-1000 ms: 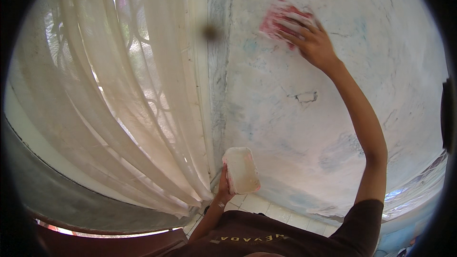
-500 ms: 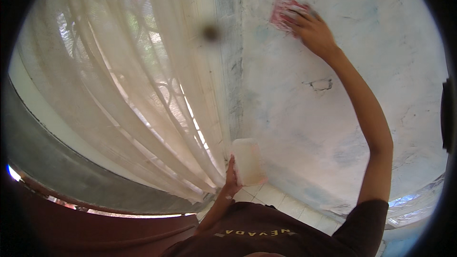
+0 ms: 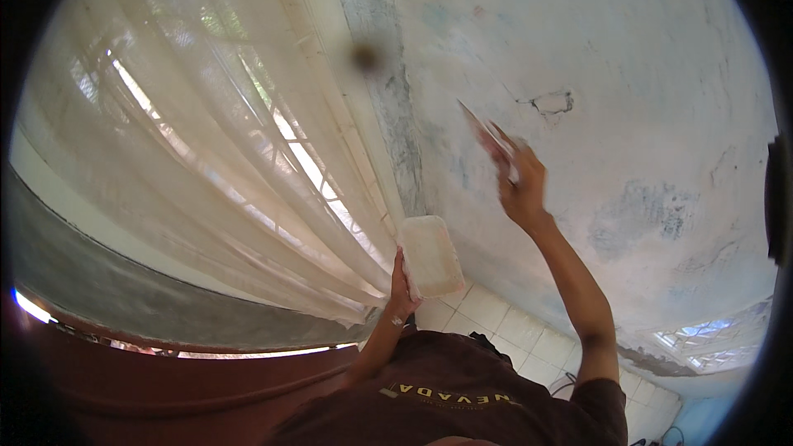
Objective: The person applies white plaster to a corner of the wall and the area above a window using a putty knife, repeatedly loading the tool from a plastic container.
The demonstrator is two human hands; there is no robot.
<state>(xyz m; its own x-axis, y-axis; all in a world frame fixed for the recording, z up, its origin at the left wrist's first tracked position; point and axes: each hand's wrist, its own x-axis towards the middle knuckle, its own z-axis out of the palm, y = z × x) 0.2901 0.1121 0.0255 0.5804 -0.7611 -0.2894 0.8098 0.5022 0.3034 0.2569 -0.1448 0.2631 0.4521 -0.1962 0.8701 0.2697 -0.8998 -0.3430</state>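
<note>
two bare hands share the view, both in use, with clock directions taken from its middle. at 6 o'clock the left grip (image 3: 402,289) is folded against the side of a whitish plastic tub (image 3: 434,258), thumb along the near edge; the fingers behind it are hidden. that tub sits just off the middle toward 5 o'clock, its pale inside facing up. at 3 o'clock the right grip (image 3: 524,186) is closed round a thin, flat, pinkish scraper (image 3: 487,134), blurred and nearly edge-on, its tip aimed toward 11 o'clock; i cannot tell whether it touches the smeared, whitish wall (image 3: 504,8) behind. on that wall a chipped spot (image 3: 553,102) shows at 2 o'clock and a blue-grey patch (image 3: 644,211) at 3 o'clock. a rough grey strip (image 3: 388,91) runs down from 12 o'clock, and a sheer cream curtain (image 3: 190,157) hangs in folds from 9 to 11 o'clock. pale floor tiles (image 3: 487,307) appear at 5 o'clock, beside the person's dark brown shirt (image 3: 462,372), and a dark red surface (image 3: 206,388) lies toward 7 o'clock.
</note>
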